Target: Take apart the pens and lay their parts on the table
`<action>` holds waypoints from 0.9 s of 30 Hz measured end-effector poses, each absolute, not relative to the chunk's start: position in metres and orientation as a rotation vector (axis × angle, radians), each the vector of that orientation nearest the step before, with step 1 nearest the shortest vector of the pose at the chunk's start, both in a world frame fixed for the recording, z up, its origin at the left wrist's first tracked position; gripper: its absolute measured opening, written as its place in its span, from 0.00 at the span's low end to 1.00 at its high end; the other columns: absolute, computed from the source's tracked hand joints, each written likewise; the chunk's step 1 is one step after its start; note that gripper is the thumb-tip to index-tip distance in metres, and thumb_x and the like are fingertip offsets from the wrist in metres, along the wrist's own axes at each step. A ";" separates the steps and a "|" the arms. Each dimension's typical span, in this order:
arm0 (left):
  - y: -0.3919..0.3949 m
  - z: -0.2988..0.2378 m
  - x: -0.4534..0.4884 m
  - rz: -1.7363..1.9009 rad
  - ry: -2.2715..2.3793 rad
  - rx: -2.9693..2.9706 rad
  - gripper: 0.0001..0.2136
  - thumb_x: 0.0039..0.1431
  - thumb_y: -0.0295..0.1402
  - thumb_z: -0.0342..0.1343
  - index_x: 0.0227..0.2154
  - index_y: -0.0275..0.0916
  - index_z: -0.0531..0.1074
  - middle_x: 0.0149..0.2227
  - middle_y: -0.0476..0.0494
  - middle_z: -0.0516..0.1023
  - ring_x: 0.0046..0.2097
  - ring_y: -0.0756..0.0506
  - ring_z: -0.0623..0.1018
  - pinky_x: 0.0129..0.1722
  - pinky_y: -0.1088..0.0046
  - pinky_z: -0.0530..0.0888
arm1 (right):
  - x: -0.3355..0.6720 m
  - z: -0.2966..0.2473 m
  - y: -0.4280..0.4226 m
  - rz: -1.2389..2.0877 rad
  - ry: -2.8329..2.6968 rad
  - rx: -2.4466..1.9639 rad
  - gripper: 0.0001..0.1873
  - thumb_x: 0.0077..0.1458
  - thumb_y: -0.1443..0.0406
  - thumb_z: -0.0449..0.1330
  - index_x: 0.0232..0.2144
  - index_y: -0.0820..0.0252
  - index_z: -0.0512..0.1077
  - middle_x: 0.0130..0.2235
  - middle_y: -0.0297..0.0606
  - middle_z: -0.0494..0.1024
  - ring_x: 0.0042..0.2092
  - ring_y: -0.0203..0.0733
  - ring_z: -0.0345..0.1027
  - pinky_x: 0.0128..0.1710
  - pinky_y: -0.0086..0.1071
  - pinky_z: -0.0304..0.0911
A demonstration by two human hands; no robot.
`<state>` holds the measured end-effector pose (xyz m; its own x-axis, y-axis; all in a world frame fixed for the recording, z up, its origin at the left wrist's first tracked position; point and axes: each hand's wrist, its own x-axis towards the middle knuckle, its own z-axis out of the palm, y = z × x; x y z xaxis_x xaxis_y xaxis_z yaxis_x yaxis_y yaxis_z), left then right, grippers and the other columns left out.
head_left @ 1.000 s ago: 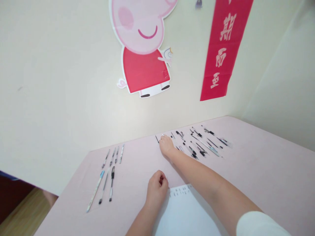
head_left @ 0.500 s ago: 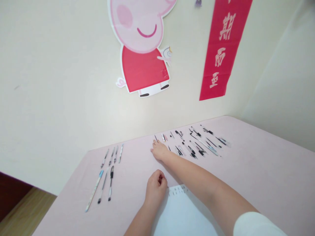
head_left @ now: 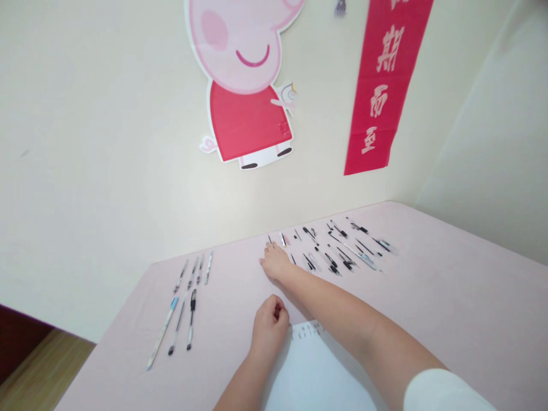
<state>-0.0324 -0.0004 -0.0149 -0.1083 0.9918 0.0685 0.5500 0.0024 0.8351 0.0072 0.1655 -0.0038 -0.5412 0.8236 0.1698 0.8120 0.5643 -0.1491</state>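
My right hand (head_left: 274, 261) reaches across the pink table (head_left: 449, 308) and lies low on it, fingers forward and flat, at the left end of a scatter of pen parts (head_left: 338, 251). Its fingertips are close to a small black piece (head_left: 269, 238). My left hand (head_left: 269, 323) is curled into a loose fist, resting at the top left corner of a white sheet of paper (head_left: 317, 371). Nothing shows inside the fist.
Several whole pens (head_left: 188, 291) lie in rows on the table's left side. The table stands in a corner of cream walls bearing a pink cartoon pig sticker (head_left: 246, 80) and a red banner (head_left: 383, 85). Wooden floor (head_left: 38, 377) shows past the left edge.
My right hand has slid left, off the scattered parts, to their left end. My left fist has stayed by the paper's corner. The view has shifted slightly.
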 end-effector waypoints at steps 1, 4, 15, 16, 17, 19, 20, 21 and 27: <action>0.000 -0.015 -0.032 0.994 1.712 1.593 0.06 0.46 0.23 0.43 0.22 0.40 0.60 0.19 0.54 0.64 0.23 0.51 0.67 0.24 0.77 0.60 | 0.009 -0.003 0.165 0.090 -2.563 -1.370 0.25 0.58 0.60 0.48 0.50 0.77 0.64 0.58 0.59 0.58 0.60 0.51 0.48 0.58 0.42 0.44; 0.000 -0.015 -0.032 0.993 1.712 1.593 0.05 0.46 0.24 0.44 0.22 0.40 0.60 0.18 0.54 0.63 0.23 0.51 0.66 0.24 0.77 0.60 | 0.016 0.004 0.162 0.129 -2.545 -1.335 0.24 0.58 0.61 0.48 0.50 0.76 0.64 0.58 0.57 0.58 0.60 0.48 0.49 0.58 0.38 0.45; -0.002 -0.008 -0.030 1.015 1.717 1.664 0.05 0.46 0.24 0.45 0.21 0.40 0.61 0.19 0.54 0.63 0.24 0.51 0.65 0.25 0.77 0.59 | 0.070 0.023 0.078 0.338 -2.448 -0.967 0.18 0.58 0.68 0.45 0.47 0.67 0.69 0.52 0.45 0.68 0.55 0.39 0.57 0.55 0.31 0.50; -0.003 -0.008 -0.030 1.012 1.728 1.674 0.05 0.46 0.24 0.45 0.21 0.40 0.61 0.19 0.54 0.63 0.24 0.51 0.65 0.25 0.77 0.59 | 0.078 0.021 0.068 0.371 -2.417 -0.975 0.17 0.57 0.70 0.46 0.44 0.66 0.71 0.48 0.44 0.71 0.51 0.39 0.60 0.53 0.31 0.52; -0.003 -0.007 -0.030 1.004 1.733 1.678 0.05 0.46 0.24 0.45 0.21 0.40 0.61 0.19 0.54 0.63 0.24 0.51 0.65 0.25 0.77 0.59 | 0.086 0.019 0.058 0.396 -2.400 -0.996 0.16 0.55 0.71 0.48 0.41 0.65 0.72 0.44 0.43 0.73 0.47 0.39 0.63 0.50 0.31 0.55; -0.004 -0.007 -0.030 0.986 1.732 1.675 0.05 0.47 0.25 0.44 0.21 0.40 0.62 0.18 0.54 0.63 0.24 0.51 0.65 0.25 0.77 0.59 | 0.101 0.014 0.041 0.433 -2.386 -1.067 0.14 0.52 0.73 0.50 0.37 0.63 0.73 0.38 0.41 0.74 0.42 0.40 0.64 0.45 0.32 0.58; -0.005 -0.006 -0.030 0.979 1.728 1.672 0.05 0.47 0.25 0.44 0.21 0.40 0.62 0.19 0.54 0.63 0.24 0.51 0.65 0.25 0.76 0.59 | 0.107 0.012 0.034 0.456 -2.383 -1.094 0.13 0.52 0.73 0.51 0.35 0.63 0.74 0.36 0.41 0.74 0.41 0.40 0.65 0.43 0.32 0.59; -0.005 -0.006 -0.030 0.977 1.728 1.670 0.05 0.47 0.25 0.45 0.22 0.39 0.63 0.19 0.54 0.64 0.24 0.51 0.66 0.26 0.76 0.60 | 0.113 0.010 0.029 0.480 -2.376 -1.122 0.12 0.52 0.73 0.51 0.34 0.62 0.74 0.35 0.41 0.73 0.39 0.40 0.65 0.41 0.32 0.59; -0.005 -0.009 -0.032 0.977 1.726 1.657 0.05 0.46 0.25 0.45 0.22 0.39 0.64 0.20 0.53 0.66 0.25 0.51 0.67 0.26 0.76 0.61 | 0.126 0.003 0.014 0.600 -2.315 -1.071 0.12 0.51 0.75 0.51 0.30 0.60 0.72 0.32 0.38 0.72 0.38 0.39 0.63 0.40 0.32 0.58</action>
<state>-0.0318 -0.0048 -0.0089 -0.0887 0.9915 0.0951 0.5919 -0.0243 0.8056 0.1260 0.0141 0.0030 -0.5553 0.7883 0.2648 0.5604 0.5900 -0.5812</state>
